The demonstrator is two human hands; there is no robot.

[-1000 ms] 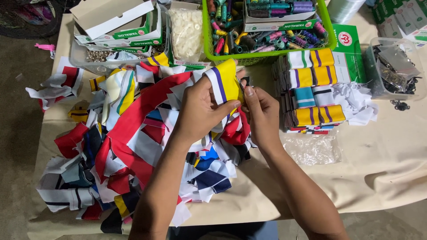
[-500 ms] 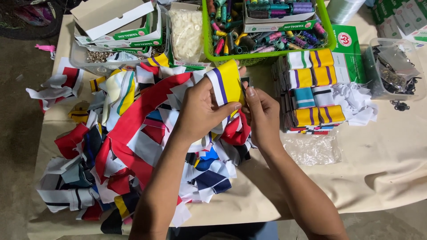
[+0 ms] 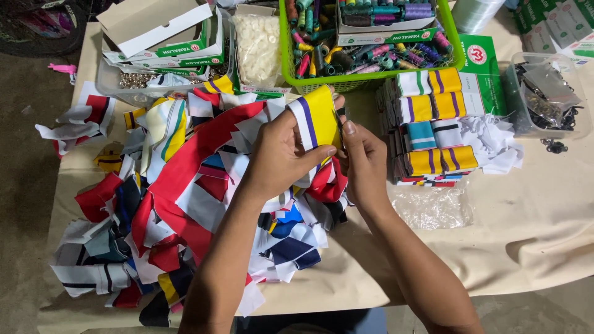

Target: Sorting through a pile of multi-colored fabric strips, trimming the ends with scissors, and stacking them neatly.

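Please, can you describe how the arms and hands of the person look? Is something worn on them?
Both forearms are bare as far as the picture shows: no sleeves, gloves, watch or bracelet can be seen. The left hand and the right hand show no rings on the parts in view. The fingernails are short and unpainted; one nail of the right hand is clearly visible. The upper arms are outside the picture.

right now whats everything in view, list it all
striped ribbon piece: one, white, purple and yellow, held in both hands
ribbon scraps: a heap, red, white, navy, yellow, left of table
folded ribbon stacks: several, yellow, white, teal, right of hands
basket: one, green, holds thread spools, top centre
buttons bag: one, white, beside basket
cardboard boxes: a few, white and green, top left
clear tub: one, dark metal bits, far right
left hand: on ribbon piece
right hand: on ribbon piece
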